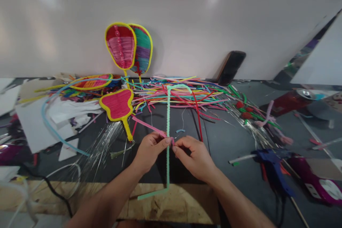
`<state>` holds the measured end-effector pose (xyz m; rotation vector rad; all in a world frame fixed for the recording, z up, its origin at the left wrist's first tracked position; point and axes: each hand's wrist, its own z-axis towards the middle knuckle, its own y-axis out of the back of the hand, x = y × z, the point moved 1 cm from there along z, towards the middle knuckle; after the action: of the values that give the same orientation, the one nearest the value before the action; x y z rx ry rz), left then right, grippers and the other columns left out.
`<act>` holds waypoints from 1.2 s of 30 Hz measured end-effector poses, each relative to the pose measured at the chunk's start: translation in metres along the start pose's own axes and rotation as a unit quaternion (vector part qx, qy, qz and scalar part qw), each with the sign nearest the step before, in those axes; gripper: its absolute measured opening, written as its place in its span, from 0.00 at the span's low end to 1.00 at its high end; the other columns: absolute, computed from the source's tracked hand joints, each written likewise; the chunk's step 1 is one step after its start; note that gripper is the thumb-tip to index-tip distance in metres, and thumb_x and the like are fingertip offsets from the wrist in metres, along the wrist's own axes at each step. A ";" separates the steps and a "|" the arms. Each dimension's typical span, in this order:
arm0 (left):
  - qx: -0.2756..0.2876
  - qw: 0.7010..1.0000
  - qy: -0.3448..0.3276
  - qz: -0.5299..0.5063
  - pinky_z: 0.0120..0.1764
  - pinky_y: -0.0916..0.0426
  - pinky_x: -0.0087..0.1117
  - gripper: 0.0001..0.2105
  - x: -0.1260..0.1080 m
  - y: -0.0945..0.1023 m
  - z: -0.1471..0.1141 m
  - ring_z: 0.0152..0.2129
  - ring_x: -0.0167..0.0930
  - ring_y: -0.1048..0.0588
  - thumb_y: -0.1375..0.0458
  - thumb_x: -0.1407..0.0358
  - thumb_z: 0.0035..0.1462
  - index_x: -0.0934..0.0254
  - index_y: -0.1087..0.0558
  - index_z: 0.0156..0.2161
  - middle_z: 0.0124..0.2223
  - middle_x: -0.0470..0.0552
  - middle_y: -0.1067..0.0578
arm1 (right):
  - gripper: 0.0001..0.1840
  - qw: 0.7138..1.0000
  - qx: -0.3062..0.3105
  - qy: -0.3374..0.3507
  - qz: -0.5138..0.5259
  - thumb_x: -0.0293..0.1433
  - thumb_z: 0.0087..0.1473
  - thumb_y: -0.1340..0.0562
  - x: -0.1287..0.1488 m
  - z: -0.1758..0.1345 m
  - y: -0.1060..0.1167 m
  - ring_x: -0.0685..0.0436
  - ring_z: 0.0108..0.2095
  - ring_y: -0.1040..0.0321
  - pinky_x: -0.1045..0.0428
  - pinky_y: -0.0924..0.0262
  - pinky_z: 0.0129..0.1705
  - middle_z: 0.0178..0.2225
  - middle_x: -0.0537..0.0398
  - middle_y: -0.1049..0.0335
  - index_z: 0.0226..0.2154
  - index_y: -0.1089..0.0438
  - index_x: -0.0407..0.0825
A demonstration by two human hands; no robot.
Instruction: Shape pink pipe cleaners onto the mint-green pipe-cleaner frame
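Pinching one pink strip (149, 126) across one mint strip (168, 114), two hands (151, 151) work, two fans (121, 46) propped behind.

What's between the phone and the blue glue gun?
Head view: green fuzzy stems, red fuzzy clumps and silvery strands lie between phone and blue glue gun.
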<state>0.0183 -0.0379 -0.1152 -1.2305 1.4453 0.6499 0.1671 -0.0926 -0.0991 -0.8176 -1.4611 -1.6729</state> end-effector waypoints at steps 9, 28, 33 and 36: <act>0.003 0.995 -0.026 0.102 0.31 0.38 0.25 0.07 -0.003 0.001 -0.001 0.24 0.25 0.32 0.36 0.63 0.46 0.66 0.27 0.27 0.25 0.44 0.27 | 0.14 0.931 0.079 -0.162 0.316 0.39 0.52 0.39 0.003 0.002 0.002 0.54 0.18 0.41 0.57 0.47 0.23 0.16 0.61 0.34 0.22 0.34 0.47; 0.027 0.991 0.047 -0.120 0.34 0.36 0.25 0.10 -0.002 -0.003 -0.001 0.25 0.24 0.30 0.31 0.66 0.39 0.67 0.26 0.28 0.26 0.46 0.25 | 0.12 0.950 -0.073 0.288 -0.100 0.24 0.52 0.40 -0.009 0.001 0.009 0.48 0.32 0.33 0.53 0.36 0.33 0.32 0.51 0.30 0.40 0.30 0.51; 0.034 0.987 0.060 -0.144 0.32 0.36 0.23 0.10 -0.002 -0.003 -0.001 0.24 0.23 0.30 0.31 0.67 0.38 0.68 0.26 0.27 0.25 0.45 0.25 | 0.12 0.934 -0.080 0.311 -0.157 0.25 0.53 0.41 -0.005 0.000 0.011 0.48 0.30 0.33 0.52 0.38 0.32 0.32 0.52 0.29 0.40 0.30 0.53; 0.045 0.982 0.083 -0.164 0.30 0.36 0.23 0.11 -0.002 -0.004 -0.002 0.23 0.23 0.30 0.31 0.66 0.39 0.68 0.26 0.27 0.25 0.45 0.26 | 0.11 0.933 -0.083 0.305 -0.173 0.27 0.54 0.41 -0.005 -0.001 0.011 0.48 0.29 0.33 0.52 0.40 0.31 0.31 0.52 0.29 0.40 0.30 0.54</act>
<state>0.0212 -0.0400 -0.1116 -1.4377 1.3483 0.2608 0.1787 -0.0937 -0.0977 -0.0804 -1.0675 -2.0880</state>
